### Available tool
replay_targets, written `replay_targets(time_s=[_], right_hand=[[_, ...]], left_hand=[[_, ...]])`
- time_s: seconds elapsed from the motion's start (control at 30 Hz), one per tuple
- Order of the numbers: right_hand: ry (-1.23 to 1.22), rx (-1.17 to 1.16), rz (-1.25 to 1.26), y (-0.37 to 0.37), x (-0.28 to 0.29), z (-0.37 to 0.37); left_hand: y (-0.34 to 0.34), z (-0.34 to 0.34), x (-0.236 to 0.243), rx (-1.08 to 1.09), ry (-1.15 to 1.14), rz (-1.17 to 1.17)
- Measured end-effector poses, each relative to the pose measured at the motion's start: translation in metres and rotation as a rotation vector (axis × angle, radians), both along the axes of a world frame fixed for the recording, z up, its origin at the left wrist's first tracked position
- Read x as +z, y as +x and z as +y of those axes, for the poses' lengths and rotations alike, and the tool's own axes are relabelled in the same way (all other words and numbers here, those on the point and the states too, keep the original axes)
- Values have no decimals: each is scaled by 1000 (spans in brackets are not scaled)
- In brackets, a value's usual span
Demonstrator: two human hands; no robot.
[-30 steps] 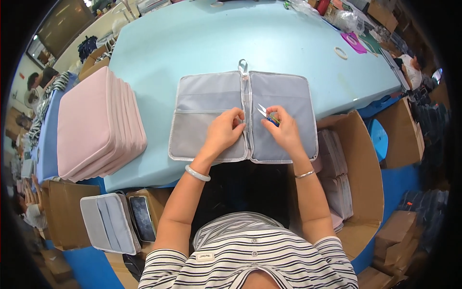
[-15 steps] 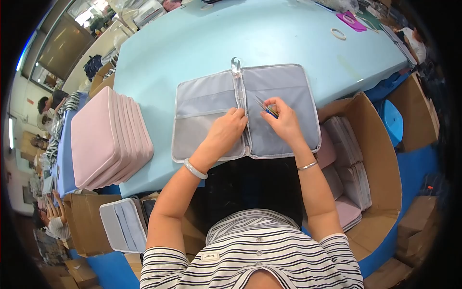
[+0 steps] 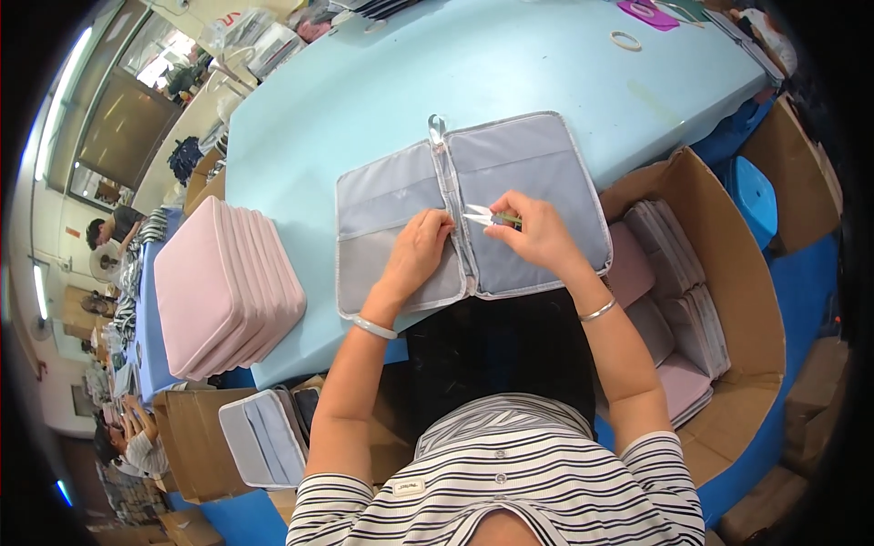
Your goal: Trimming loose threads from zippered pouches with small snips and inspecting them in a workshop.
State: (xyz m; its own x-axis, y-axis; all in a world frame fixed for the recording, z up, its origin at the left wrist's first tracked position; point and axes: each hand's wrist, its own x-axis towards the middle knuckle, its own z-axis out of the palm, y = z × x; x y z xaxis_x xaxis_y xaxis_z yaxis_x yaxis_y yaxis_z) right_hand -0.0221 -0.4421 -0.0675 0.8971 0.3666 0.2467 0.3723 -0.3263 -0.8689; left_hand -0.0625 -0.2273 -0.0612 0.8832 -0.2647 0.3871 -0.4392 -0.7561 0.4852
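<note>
Near the surface's point(image 3: 382, 82) front edge, the left hand point(image 3: 419, 255) is pressing flat the open grey case point(image 3: 537, 173) while the right hand point(image 3: 537, 232) is pinching small snips point(image 3: 481, 216) at its spine, possibly nicking fabric if they slip.

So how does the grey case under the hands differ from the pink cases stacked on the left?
The grey case lies opened flat, alone, under both hands; the pink cases are closed and leaning together in a row, untouched. Colour differs: grey against pink. Both are padded, rectangular, on the blue table.
</note>
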Motion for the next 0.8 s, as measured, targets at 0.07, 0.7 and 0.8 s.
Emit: replay_targets(time_s=[0.07, 0.7, 0.8], right_hand=[[-60, 20, -21, -6, 7, 0], [-523, -12, -322, -10, 24, 34], [-551, -5, -336, -8, 25, 35]], left_hand=[[1, 1, -2, 20, 0, -10], [5, 2, -8, 16, -3, -90], [6, 2, -9, 15, -10, -88]])
